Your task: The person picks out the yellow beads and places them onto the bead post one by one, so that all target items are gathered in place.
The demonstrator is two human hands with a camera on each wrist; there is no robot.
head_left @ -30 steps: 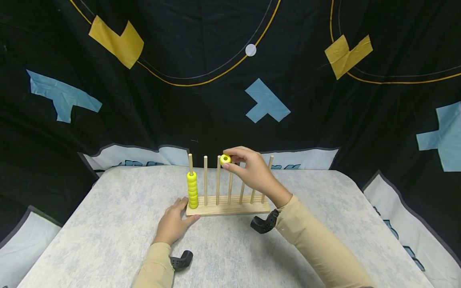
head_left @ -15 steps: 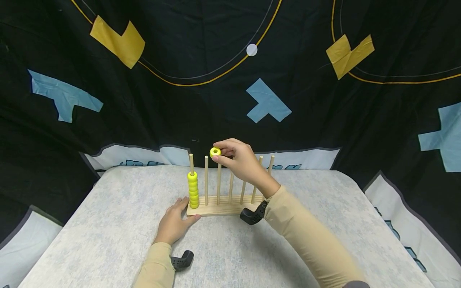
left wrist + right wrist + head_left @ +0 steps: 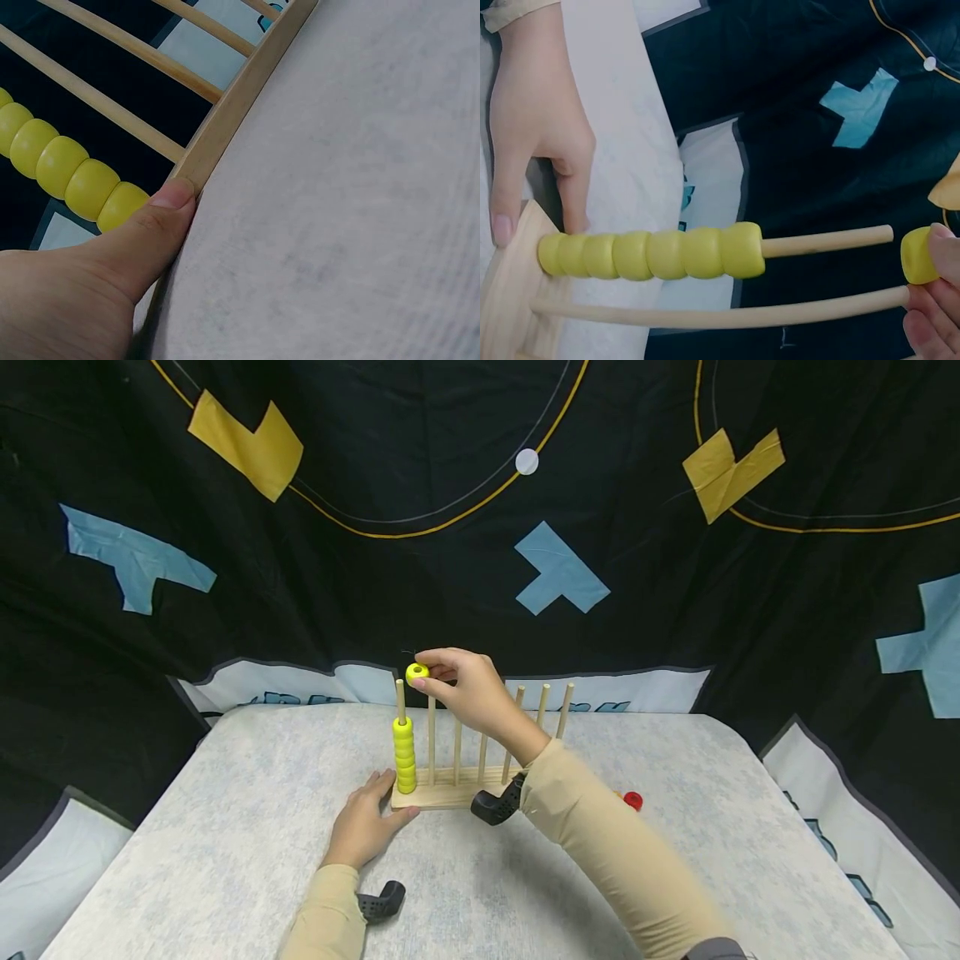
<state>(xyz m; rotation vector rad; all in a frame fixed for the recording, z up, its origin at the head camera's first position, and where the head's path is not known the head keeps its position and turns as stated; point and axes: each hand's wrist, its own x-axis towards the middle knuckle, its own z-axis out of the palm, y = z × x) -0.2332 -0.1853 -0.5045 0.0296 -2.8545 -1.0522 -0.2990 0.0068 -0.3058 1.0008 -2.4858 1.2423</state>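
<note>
My right hand (image 3: 474, 695) pinches a yellow bead (image 3: 417, 674) between thumb and fingers, its hole showing in the head view. In the right wrist view this bead (image 3: 916, 256) is just off the tip of the leftmost peg (image 3: 832, 241), apart from it. Several yellow beads (image 3: 404, 756) are stacked on that peg, whose upper part is bare. The pegs rise from a wooden abacus base (image 3: 442, 797). My left hand (image 3: 362, 827) grips the base's left end, thumb (image 3: 161, 217) on the front edge and fingers behind.
A red bead (image 3: 633, 800) lies on the table (image 3: 225, 827) to the right, partly behind the right sleeve, with a sliver of orange beside it. Several bare pegs (image 3: 432, 743) stand right of the stack. A black cloth (image 3: 450, 602) hangs behind.
My right hand has carried the yellow bead left and slightly up, from the middle pegs to near the leftmost peg's tip. The red bead has come into view. My left hand stays put.
</note>
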